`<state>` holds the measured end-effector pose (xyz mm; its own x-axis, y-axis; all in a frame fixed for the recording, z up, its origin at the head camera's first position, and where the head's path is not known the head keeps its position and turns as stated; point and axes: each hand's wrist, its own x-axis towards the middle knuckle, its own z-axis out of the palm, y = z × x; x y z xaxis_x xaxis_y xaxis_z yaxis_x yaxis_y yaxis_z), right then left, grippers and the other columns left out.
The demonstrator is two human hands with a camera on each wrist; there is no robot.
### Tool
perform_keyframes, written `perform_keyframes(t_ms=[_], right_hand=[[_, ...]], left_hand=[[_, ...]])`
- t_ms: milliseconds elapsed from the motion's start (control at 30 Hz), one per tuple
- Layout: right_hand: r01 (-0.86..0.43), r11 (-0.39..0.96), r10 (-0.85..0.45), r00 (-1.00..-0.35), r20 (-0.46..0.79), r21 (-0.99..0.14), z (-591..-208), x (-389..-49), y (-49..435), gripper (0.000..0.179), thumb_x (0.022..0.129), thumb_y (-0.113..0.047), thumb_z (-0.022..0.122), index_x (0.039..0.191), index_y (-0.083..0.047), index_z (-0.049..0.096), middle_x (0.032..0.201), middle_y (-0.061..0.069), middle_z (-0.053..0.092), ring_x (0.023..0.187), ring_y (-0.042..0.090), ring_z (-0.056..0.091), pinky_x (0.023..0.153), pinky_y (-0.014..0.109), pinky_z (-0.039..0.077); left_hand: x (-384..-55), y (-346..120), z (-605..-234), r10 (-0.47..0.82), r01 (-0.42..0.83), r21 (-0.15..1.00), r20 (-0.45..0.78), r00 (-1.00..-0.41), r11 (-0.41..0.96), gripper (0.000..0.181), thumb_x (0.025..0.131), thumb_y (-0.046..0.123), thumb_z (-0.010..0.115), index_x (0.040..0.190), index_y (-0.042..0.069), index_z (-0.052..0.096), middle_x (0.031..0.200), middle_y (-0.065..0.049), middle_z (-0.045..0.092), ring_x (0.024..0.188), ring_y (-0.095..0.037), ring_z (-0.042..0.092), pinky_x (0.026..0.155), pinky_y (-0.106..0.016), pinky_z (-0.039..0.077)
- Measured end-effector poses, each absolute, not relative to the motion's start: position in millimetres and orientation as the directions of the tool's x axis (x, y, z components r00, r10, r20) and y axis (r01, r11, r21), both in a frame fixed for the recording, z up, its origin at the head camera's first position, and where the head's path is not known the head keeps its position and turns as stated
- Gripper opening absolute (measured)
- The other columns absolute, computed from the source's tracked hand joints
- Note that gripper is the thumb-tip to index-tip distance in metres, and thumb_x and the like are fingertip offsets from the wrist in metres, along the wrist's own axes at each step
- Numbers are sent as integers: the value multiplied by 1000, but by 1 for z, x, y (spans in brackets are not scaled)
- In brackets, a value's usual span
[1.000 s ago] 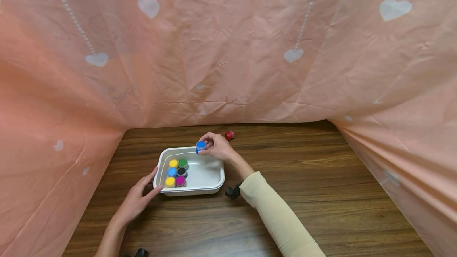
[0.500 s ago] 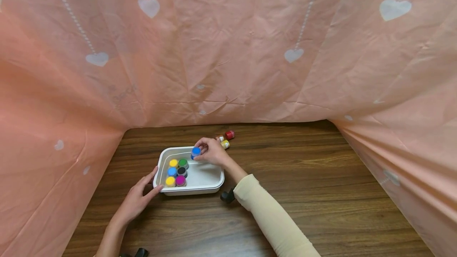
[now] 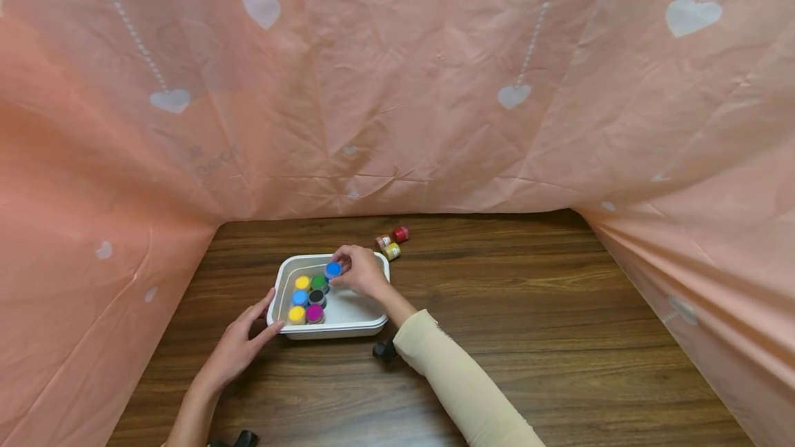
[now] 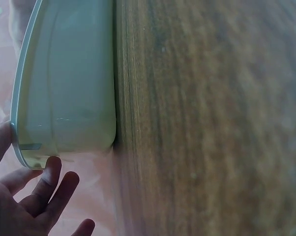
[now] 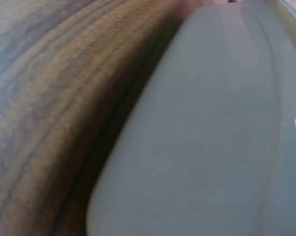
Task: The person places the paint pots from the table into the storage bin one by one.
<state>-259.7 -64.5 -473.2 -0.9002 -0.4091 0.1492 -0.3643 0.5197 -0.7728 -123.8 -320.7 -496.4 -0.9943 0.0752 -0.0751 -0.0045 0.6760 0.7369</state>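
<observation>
In the head view my right hand point(image 3: 363, 273) pinches a small paint pot with a blue lid point(image 3: 332, 270). It is over the white tray point(image 3: 357, 328), beside the green-lidded pot point(image 3: 319, 282). Several other lidded pots stand in two columns at the tray's left, among them a black one point(image 3: 317, 297), a magenta one point(image 3: 315, 313) and a light blue one point(image 3: 300, 298). My left hand point(image 3: 234, 347) rests against the tray's near left corner, fingers spread. The left wrist view has that hand point(image 4: 32, 196) touching the tray's rim and outer wall.
Behind the tray's far right corner lie a red pot point(image 3: 400, 234), a yellow pot point(image 3: 392, 251) and a third small pot point(image 3: 383, 241) on the wooden table point(image 3: 528, 309). A pink heart-patterned cloth point(image 3: 397, 123) hangs at the back and sides.
My right hand has carried the blue-lidded pot left and toward me, from the tray's far rim to beside the green one. The left hand stays put.
</observation>
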Motion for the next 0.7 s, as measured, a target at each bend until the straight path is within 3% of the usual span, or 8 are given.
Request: perform_keyframes(t_ms=[267, 700], right_hand=[[-399, 576, -402, -898, 178, -713, -480, -255, -68, 33, 75, -8, 94, 103, -6, 76, 90, 5, 74, 77, 8, 63, 73, 19, 51], [-412, 697, -389, -905, 173, -587, -483, -251, -68, 32, 75, -21, 95, 102, -15, 79, 92, -3, 74, 86, 11, 64, 78, 24, 50]], left_hand=[[-124, -320, -499, 69, -10, 740, -77, -995, 672, 79, 102, 53, 60, 166, 20, 26, 165, -26, 32, 150, -49, 30, 115, -72, 26], [-126, -320, -496, 72, -18, 735, -91, -993, 677, 79, 103, 53, 59, 166, 22, 24, 166, -25, 31, 151, -49, 30, 115, -72, 26]])
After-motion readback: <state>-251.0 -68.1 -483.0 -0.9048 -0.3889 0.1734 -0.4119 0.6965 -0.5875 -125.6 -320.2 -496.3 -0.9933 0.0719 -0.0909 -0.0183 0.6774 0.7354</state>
